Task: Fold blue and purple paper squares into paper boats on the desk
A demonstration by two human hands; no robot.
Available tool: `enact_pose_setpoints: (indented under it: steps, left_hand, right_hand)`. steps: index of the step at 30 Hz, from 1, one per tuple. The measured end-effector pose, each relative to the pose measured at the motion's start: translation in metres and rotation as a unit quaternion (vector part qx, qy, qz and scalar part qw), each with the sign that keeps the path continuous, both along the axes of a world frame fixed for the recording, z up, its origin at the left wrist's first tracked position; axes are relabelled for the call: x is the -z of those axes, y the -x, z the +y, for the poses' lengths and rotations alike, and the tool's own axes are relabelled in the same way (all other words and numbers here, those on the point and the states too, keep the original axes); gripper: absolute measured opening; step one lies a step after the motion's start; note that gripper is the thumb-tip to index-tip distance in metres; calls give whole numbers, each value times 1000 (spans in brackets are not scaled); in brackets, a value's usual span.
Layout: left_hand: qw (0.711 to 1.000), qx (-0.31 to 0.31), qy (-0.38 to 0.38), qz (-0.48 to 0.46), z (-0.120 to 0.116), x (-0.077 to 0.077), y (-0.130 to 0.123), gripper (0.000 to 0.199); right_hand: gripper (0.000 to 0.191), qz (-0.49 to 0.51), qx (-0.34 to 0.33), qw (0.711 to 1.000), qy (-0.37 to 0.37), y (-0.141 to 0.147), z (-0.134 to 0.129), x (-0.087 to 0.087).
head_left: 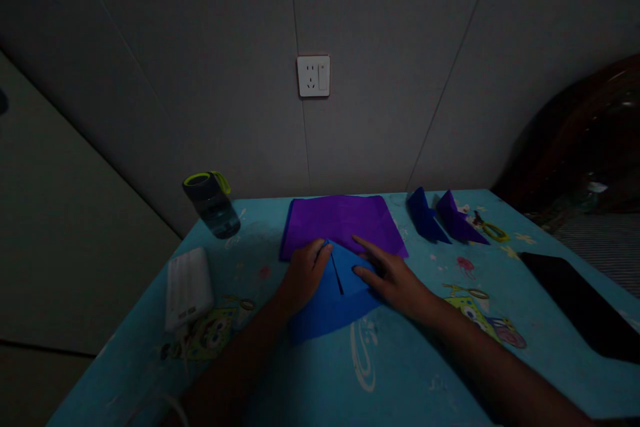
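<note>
A sheet of blue paper (333,312) lies before me, its two upper corners folded in to make a peak. A narrow dark gap shows between the two flaps, and an unfolded strip runs along the bottom. My left hand (306,273) is closed on the paper's left side near the peak, with thumb and index finger together at the tip. On the right flap rests my right hand (397,280), its fingers spread apart. Directly behind is a stack of purple paper sheets (345,217), partly covered by the blue paper and my fingers.
Right of the stack stand a dark blue folded paper boat (425,217) and a purple one (457,220), with yellow-handled scissors (495,232) beside them. A black tablet-like slab (580,300) lies right. Left are a water bottle (214,207) and a white power bank (189,288) with a cable.
</note>
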State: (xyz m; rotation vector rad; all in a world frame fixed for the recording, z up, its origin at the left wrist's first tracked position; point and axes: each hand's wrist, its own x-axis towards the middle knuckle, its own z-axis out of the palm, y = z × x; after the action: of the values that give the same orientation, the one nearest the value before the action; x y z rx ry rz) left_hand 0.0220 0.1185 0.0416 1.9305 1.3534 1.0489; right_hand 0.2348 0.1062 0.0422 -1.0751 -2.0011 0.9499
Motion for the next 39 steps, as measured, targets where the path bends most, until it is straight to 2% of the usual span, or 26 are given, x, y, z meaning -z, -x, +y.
enact_pose_setpoints:
  steps: [2,5,9,13,15,17,19,22,24,26,29,31,33,35,39]
  left_hand:
    - [1000,-12,-8,5,1,0,0,36]
    - [1000,-25,-16,4,2,3,0,33]
    - [999,-49,4,-14,5,8,1,28]
    - [999,-38,9,-8,7,10,5,29]
    - [1000,-22,10,5,8,12,6,33]
    - [999,-19,18,26,8,15,7,38]
    - [998,-33,13,54,10,19,8,42]
    - [993,-39,-29,105,11,23,10,40]
    - [987,-28,-61,147,11,24,10,31]
    - [977,-20,-75,197,10,23,10,25]
    - [962,-2,-83,262,7,22,9,25]
    - [952,25,-116,282,6,23,9,25]
    - [942,56,-162,290,7,26,9,26]
    - [933,89,-186,295,9,30,10,28]
    - [933,141,-144,296,10,32,11,33]
  right_hand:
    - [41,17,10,997,76,1,1,-2]
    - [36,36,5,990,139,3,1,-5]
    - [38,83,34,979,185,5,2,-2]
    - [42,128,91,970,187,-2,10,5]
    - [41,140,112,969,168,-7,15,7]
    - [40,126,130,977,116,-11,19,8]
    - [37,76,139,987,38,-14,20,8]
    - [23,-45,98,992,-65,-14,19,11]
    - [18,-122,68,985,-99,-14,18,14]
    - [20,-174,59,976,-115,-13,16,17]
    - [28,-220,47,961,-159,-13,15,20]
    - [28,-248,34,948,-197,-14,15,19]
    - [30,-273,15,938,-211,-14,14,17]
    - [41,-294,-17,935,-198,-14,13,13]
    - [65,-318,-58,932,-166,-16,13,9]
